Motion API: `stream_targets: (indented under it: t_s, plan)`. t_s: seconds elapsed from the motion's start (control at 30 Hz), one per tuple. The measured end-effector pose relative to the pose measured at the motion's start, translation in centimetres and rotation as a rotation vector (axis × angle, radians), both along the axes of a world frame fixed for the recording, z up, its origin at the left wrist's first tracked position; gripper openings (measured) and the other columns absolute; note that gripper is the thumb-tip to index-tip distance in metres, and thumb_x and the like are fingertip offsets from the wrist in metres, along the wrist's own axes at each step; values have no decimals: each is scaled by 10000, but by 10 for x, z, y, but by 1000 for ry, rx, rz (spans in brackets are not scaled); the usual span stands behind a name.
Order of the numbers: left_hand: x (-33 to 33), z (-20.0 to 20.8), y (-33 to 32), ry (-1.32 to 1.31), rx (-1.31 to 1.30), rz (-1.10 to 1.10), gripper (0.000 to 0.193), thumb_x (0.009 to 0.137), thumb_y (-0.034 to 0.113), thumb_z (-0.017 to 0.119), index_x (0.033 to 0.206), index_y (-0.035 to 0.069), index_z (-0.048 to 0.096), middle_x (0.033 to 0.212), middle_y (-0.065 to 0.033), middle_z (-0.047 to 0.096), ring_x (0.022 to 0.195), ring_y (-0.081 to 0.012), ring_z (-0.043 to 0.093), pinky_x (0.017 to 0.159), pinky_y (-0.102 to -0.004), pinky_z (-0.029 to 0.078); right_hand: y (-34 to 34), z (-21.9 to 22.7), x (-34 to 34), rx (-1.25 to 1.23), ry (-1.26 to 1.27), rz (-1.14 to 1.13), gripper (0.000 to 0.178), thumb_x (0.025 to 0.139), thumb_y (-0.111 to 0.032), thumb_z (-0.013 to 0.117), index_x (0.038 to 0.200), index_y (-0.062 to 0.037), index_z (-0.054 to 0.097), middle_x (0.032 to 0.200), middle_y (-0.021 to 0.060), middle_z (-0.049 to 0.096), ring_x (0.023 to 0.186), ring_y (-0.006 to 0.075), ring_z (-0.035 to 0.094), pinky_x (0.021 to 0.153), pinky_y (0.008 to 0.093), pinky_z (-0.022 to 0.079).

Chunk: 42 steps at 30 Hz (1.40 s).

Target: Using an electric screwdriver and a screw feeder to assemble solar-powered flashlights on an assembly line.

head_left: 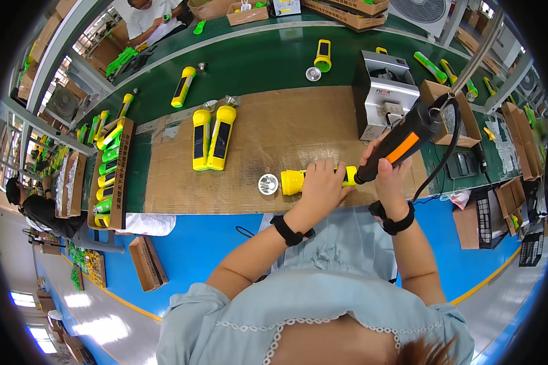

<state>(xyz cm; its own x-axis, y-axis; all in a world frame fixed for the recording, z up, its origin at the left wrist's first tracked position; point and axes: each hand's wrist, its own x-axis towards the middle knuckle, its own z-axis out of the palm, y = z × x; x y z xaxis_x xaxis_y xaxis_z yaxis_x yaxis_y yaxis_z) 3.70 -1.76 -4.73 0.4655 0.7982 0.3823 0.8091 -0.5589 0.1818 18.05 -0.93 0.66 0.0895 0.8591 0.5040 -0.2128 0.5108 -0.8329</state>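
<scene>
A yellow flashlight body (pixel 293 181) lies on its side on the cardboard sheet, and my left hand (pixel 324 185) is closed over its middle. My right hand (pixel 388 176) grips a black electric screwdriver (pixel 408 137) with an orange stripe. The screwdriver slants down, its tip meeting the right end of the flashlight; the exact contact is hidden. Just left of the flashlight's open head rests a round silver reflector (pixel 268 184). Two yellow flashlights with dark panels (pixel 201 141) (pixel 223 139) stand side by side farther back on the left.
A silver-grey machine (pixel 385 97) stands at the back right, beside a cardboard box of small parts (pixel 469 121). At left, a long carton (pixel 123 176) holds yellow and green flashlights. More flashlights (pixel 183 87) lie on the green bench. Another person (pixel 149 21) sits across it.
</scene>
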Motion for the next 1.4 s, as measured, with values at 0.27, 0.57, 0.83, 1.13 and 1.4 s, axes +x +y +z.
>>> stream_targets:
  t_s: [0.27, 0.57, 0.83, 1.13, 1.4]
  plan:
    - [11, -6, 8, -31, 35, -47, 502, 716, 449, 680, 1004, 51, 576, 854, -115, 522, 836, -279, 510, 712, -392, 389, 26, 65, 61, 283, 164, -281, 516, 815, -443, 649, 1010, -2, 467, 704, 100, 570, 571, 166, 556, 518, 271, 460]
    - [3, 9, 27, -177, -228, -162, 392, 630, 271, 767, 887, 37, 584, 884, -133, 530, 852, -309, 544, 722, -409, 448, 99, 71, 77, 295, 107, -469, 278, 779, -96, 723, 906, -23, 488, 696, 48, 595, 521, 102, 555, 475, 226, 451]
    - [12, 17, 19, -178, -246, -81, 433, 615, 281, 778, 985, 107, 636, 826, -104, 516, 826, -290, 542, 710, -388, 447, 104, 65, 84, 180, -29, -323, 243, 835, -183, 667, 885, -6, 509, 593, 64, 571, 484, 123, 542, 468, 242, 429]
    - [13, 12, 16, -251, -258, -66, 419, 593, 242, 789, 942, 85, 618, 868, -99, 505, 851, -279, 533, 711, -389, 445, 51, 43, 51, 96, 39, -45, 579, 804, -495, 607, 1042, 14, 467, 642, 121, 556, 528, 186, 560, 506, 290, 469]
    - [9, 9, 19, -283, -191, -71, 414, 601, 253, 785, 949, 114, 608, 855, -82, 511, 813, -283, 542, 691, -386, 430, 36, 30, 20, 84, -13, -16, 649, 762, -541, 659, 1065, -20, 417, 686, 129, 563, 568, 213, 585, 543, 311, 499]
